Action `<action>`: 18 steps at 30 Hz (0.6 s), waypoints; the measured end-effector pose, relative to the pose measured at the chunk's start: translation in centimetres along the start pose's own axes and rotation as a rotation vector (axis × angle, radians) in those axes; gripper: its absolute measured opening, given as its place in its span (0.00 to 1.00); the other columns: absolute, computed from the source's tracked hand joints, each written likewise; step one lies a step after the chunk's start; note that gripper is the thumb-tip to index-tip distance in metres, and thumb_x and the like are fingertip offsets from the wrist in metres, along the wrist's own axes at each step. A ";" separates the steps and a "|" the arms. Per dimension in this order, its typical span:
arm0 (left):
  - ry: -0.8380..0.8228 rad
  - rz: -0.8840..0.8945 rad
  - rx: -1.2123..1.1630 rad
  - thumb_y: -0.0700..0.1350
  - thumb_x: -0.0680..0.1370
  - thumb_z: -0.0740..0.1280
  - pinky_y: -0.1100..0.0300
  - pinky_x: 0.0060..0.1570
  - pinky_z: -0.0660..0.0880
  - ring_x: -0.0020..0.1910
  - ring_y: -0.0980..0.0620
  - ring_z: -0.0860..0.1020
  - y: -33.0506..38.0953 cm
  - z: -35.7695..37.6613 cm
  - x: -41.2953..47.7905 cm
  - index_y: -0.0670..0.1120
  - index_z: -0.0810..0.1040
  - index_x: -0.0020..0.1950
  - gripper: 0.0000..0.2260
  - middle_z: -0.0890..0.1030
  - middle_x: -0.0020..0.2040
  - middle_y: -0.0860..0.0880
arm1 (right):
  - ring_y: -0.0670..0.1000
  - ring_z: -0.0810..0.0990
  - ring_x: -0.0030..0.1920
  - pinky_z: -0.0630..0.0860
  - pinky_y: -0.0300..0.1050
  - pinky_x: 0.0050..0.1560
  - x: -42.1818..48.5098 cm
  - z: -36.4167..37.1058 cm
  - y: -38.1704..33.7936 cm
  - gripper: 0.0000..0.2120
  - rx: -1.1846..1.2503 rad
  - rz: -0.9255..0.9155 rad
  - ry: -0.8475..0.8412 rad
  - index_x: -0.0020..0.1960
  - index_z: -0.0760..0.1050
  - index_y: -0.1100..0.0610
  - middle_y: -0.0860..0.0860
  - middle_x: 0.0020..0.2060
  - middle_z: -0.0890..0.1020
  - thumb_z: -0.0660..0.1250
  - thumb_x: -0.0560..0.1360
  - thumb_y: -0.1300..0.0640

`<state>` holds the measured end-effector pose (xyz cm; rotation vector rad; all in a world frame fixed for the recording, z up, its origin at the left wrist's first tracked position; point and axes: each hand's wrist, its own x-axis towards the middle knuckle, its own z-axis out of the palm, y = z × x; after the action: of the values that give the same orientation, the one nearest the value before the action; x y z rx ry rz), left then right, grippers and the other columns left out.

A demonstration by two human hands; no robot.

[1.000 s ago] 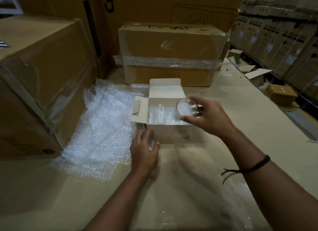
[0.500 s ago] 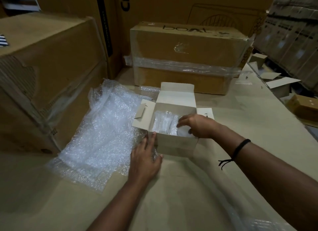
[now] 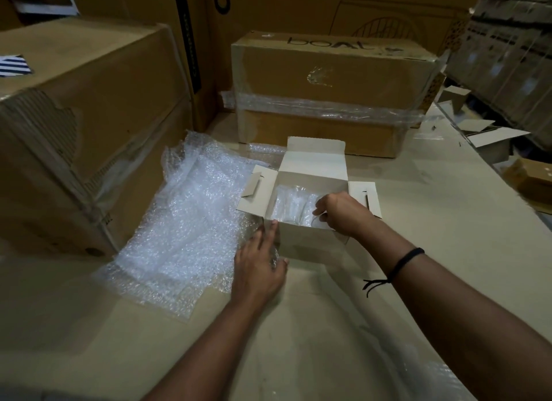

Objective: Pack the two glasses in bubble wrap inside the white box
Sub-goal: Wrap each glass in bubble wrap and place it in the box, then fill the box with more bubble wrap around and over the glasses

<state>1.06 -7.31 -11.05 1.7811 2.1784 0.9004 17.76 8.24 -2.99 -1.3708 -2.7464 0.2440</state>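
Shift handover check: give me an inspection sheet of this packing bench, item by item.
Surface: beige table top.
Job's things: white box, flaps open, lined with bubble wrap; glass inside it; loose bubble wrap sheet left of it.
Clutter: small opened cartons far right; plastic film near right.
Hands: right hand grips the glass in the box; left hand rests at the box's near left corner, over something clear, perhaps the second glass.
Cables: nothing seen.
Surroundings: large brown carton left; taped carton behind.
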 end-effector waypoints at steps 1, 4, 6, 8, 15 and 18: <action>0.004 0.007 0.000 0.55 0.76 0.65 0.46 0.71 0.60 0.72 0.45 0.64 0.0 -0.1 0.0 0.61 0.48 0.79 0.37 0.62 0.77 0.47 | 0.54 0.81 0.57 0.76 0.45 0.59 0.0 -0.1 -0.4 0.13 -0.019 0.003 -0.005 0.60 0.81 0.58 0.54 0.56 0.83 0.69 0.76 0.64; 0.011 0.016 -0.004 0.54 0.75 0.66 0.46 0.70 0.61 0.71 0.44 0.65 0.1 -0.3 -0.1 0.60 0.49 0.79 0.36 0.63 0.76 0.46 | 0.54 0.81 0.57 0.75 0.47 0.60 -0.1 -0.7 -1.4 0.12 -0.059 0.015 -0.043 0.60 0.81 0.57 0.53 0.57 0.83 0.68 0.77 0.61; 0.009 0.022 -0.008 0.53 0.75 0.66 0.46 0.71 0.61 0.71 0.44 0.65 0.1 -0.2 -0.1 0.59 0.50 0.79 0.36 0.64 0.76 0.47 | 0.55 0.79 0.59 0.73 0.47 0.63 -0.6 -1.4 -2.0 0.13 -0.077 0.037 -0.093 0.63 0.79 0.55 0.53 0.61 0.81 0.66 0.79 0.58; 0.022 0.039 -0.042 0.52 0.76 0.66 0.46 0.71 0.61 0.71 0.45 0.66 0.2 -0.2 -0.1 0.56 0.54 0.79 0.34 0.65 0.75 0.47 | 0.56 0.76 0.64 0.70 0.48 0.65 -1.8 -1.9 -2.9 0.17 -0.025 0.073 -0.092 0.68 0.74 0.55 0.54 0.66 0.77 0.64 0.80 0.55; 0.363 -0.044 -0.489 0.44 0.76 0.64 0.55 0.66 0.70 0.65 0.52 0.72 0.5 -1.9 -1.8 0.43 0.77 0.64 0.17 0.77 0.64 0.50 | 0.55 0.81 0.50 0.78 0.50 0.49 -8.6 1.7 -8.1 0.11 0.316 0.144 0.447 0.56 0.81 0.55 0.53 0.51 0.84 0.64 0.79 0.54; 0.494 -0.058 -0.503 0.46 0.77 0.63 0.61 0.62 0.71 0.60 0.53 0.74 -0.2 -4.0 -2.3 0.45 0.80 0.59 0.13 0.79 0.58 0.52 | 0.57 0.80 0.54 0.77 0.51 0.53 -9.3 5.8 -9.6 0.12 0.336 0.195 0.274 0.58 0.80 0.55 0.55 0.54 0.83 0.63 0.78 0.56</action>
<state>-0.47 -10.83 -8.50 1.3448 1.9703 1.8328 15.07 -5.52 -6.98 -1.4513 -2.2320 0.4644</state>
